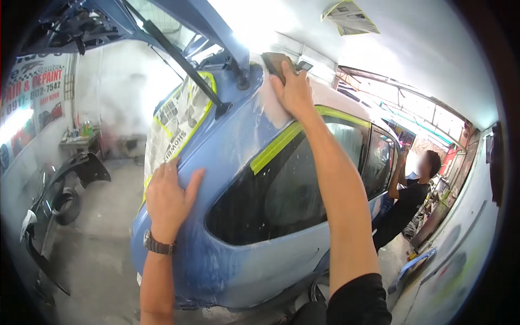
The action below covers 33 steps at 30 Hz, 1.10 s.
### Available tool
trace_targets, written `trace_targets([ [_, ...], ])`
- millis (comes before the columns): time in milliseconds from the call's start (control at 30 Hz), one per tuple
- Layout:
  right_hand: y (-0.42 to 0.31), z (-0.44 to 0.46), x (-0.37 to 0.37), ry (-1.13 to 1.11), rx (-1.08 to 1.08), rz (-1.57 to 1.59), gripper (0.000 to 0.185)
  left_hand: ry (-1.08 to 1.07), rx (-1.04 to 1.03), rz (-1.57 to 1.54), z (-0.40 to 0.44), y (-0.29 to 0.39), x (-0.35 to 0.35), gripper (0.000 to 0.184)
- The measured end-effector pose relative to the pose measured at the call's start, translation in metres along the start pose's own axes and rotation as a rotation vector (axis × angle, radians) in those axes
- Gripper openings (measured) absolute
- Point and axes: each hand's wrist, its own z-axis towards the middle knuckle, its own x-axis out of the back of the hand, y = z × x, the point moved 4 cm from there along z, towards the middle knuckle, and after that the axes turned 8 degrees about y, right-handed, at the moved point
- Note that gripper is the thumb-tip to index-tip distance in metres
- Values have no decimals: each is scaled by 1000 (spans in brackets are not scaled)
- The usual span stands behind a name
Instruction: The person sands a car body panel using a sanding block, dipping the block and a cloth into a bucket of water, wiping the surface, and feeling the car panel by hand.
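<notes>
My right hand [295, 89] is closed around a brown sanding block [273, 63] and presses it on the rear corner of the car's roof. Under that hand, a pale, whitish patch [272, 103] shows on the blue body. Resting on the blue rear pillar [216, 146] is my left hand [169, 192], fingers stretched out and thumb apart, holding nothing. Yellow-green masking tape [276, 146] runs along the top of the dark side window [271, 189]. Taped newspaper [181, 122] covers the rear opening beside my left hand.
The raised tailgate [211, 27] and its black strut [176, 57] stand close above the left hand. Another person [411, 195] works farther along the car's side. Loose dark car parts [67, 179] lie at left. A small table [81, 141] stands by the wall.
</notes>
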Motion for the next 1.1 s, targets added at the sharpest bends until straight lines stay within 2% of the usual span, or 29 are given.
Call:
trace_targets([
  [100, 6, 21, -11, 18, -108, -104, 67, 8, -20, 13, 0, 1, 1, 54],
  [233, -42, -90, 22, 36, 67, -91, 69, -8, 11, -15, -1, 3, 1, 53],
  [333, -37, -94, 24, 48, 129, -64, 70, -20, 15, -13, -1, 3, 0, 53],
  [467, 16, 3, 1, 0, -117, -119, 70, -51, 23, -5, 0, 3, 1, 54],
  [567, -3, -29, 9, 40, -97, -103, 70, -56, 26, -1, 0, 2, 5, 55],
  [633, -32, -94, 15, 65, 39, -153, 70, -21, 16, -15, 1, 4, 3, 54],
  [733, -31, -106, 29, 66, 134, -104, 68, 27, -12, -15, 0, 3, 0, 53],
  [833, 27, -18, 12, -35, -91, -76, 68, 29, -24, -3, 0, 2, -2, 53],
  [933, 28, -10, 4, 9, -196, -173, 65, 10, -18, 9, 2, 2, 2, 53],
  [967, 16, -30, 11, 25, -176, -128, 68, 0, -15, 2, 0, 2, 4, 53],
  [1067, -29, -121, 30, 28, 62, -106, 77, -4, 6, -41, 0, 1, 1, 53],
  [1100, -20, -116, 28, 12, 48, -110, 75, -13, 13, -48, -1, 1, -1, 52],
])
